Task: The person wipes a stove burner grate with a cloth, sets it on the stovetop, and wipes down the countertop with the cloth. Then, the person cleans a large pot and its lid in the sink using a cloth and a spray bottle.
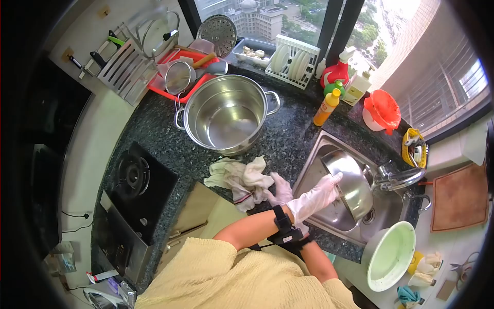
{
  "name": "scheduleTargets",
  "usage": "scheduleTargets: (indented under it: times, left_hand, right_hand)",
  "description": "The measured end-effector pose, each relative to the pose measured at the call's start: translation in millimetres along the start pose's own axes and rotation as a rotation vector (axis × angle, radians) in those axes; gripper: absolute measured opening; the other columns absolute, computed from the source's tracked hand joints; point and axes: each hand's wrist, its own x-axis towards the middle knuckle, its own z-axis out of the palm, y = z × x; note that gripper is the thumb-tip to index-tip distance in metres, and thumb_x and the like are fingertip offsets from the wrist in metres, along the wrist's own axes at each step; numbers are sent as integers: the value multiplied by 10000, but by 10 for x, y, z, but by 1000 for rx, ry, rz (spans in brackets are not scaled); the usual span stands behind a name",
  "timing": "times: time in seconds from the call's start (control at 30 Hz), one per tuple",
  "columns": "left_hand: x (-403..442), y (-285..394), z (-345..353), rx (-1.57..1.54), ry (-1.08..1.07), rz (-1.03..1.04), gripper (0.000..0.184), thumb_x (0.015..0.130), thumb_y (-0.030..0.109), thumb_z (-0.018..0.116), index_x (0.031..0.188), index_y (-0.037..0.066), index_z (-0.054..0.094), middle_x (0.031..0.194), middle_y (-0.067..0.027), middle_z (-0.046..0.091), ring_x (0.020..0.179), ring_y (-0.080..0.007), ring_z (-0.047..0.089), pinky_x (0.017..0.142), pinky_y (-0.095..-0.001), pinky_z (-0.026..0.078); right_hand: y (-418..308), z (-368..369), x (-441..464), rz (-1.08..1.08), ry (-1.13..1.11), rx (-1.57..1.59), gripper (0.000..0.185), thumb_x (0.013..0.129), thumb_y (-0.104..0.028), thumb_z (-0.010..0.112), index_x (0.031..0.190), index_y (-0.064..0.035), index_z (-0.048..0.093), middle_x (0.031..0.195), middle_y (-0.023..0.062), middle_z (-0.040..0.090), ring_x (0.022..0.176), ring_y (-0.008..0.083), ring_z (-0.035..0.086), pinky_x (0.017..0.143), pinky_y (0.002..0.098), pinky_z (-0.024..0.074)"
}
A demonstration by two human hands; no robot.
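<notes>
My arms cross, the left forearm passing over the right. My left hand (323, 194), in a thin whitish glove, grips the near rim of a shiny metal basin (355, 177). The basin is tilted inside the sink (309, 206). My right hand (281, 190), gloved too, is at the right end of a crumpled whitish dishcloth (234, 175) on the dark counter and seems to grasp it. Its fingertips are partly hidden. Behind the cloth stands a large two-handled steel pot (226, 139), without a lid.
A faucet (401, 177) reaches over the sink's right side. An orange bottle (327, 108) stands behind the sink, and a pale green basin (368, 262) sits at its right. The gas stove (139, 190) is at left; a dish rack (293, 62) stands by the window.
</notes>
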Motion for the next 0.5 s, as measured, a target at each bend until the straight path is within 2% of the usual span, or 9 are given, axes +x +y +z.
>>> scheduleTargets:
  times: [0.07,0.1,0.17,0.2,0.3,0.37,0.4,0.47,0.5]
  left_hand:
    - [-90,116,100,30,-13,-23,307,984,189,496,1253,45,465,1203,-107,582,1110,-242,572,953,-483,467]
    - [-121,156,134,47,-25,-42,303,982,190,499,1252,57,466,1200,-106,583,1113,-241,568,949,-491,465]
    - [-147,251,110,61,-83,-73,311,969,202,520,1247,71,475,1196,-98,585,1103,-241,566,936,-486,463]
    - [-118,282,68,71,-118,-95,315,963,208,531,1245,77,479,1194,-93,586,1098,-241,566,930,-483,462]
    - [21,353,-69,48,-133,-116,407,928,225,587,1288,73,474,1192,-85,590,1065,-246,569,926,-453,447]
    - [-85,547,139,117,-130,-103,425,928,215,586,1309,67,466,1218,-94,586,1107,-246,559,963,-457,438]
    - [-31,559,123,126,-156,-67,425,934,211,575,1316,61,464,1249,-99,576,1134,-246,551,987,-464,427]
    - [75,579,35,185,-161,-70,371,958,234,550,1278,56,496,1235,-76,577,1121,-204,541,943,-405,435]
    - [127,573,-4,202,-182,-59,366,960,233,545,1279,61,497,1239,-74,575,1126,-202,538,944,-407,434]
  right_hand:
    - [-152,222,299,-140,107,-75,773,664,-277,793,1322,-48,460,1241,187,528,1180,365,479,1006,434,381]
    - [-150,344,385,-80,70,-71,658,647,-298,803,1225,-89,566,1093,163,588,1085,368,521,941,450,406]
    - [-78,526,458,1,-70,-182,486,640,-306,800,1063,-110,661,956,140,615,981,350,554,881,458,424]
    - [-70,554,459,-1,82,-50,335,668,-301,784,921,-103,693,895,136,619,911,338,565,845,446,439]
    - [-187,17,247,370,-14,426,307,868,-288,650,1090,-78,615,978,114,623,975,235,587,898,377,448]
    - [161,2,-180,266,84,1405,351,939,-263,556,1206,-37,531,1095,91,597,1035,190,570,945,346,443]
    - [201,-206,-263,339,74,1427,367,946,-262,540,1224,-24,513,1131,92,584,1049,189,567,952,338,442]
    - [166,-702,-553,487,59,1476,400,961,-262,510,1261,2,477,1202,93,559,1077,186,559,967,323,439]
    - [37,-949,-741,519,170,1361,394,965,-267,525,1245,7,495,1143,85,599,1085,191,571,926,320,463]
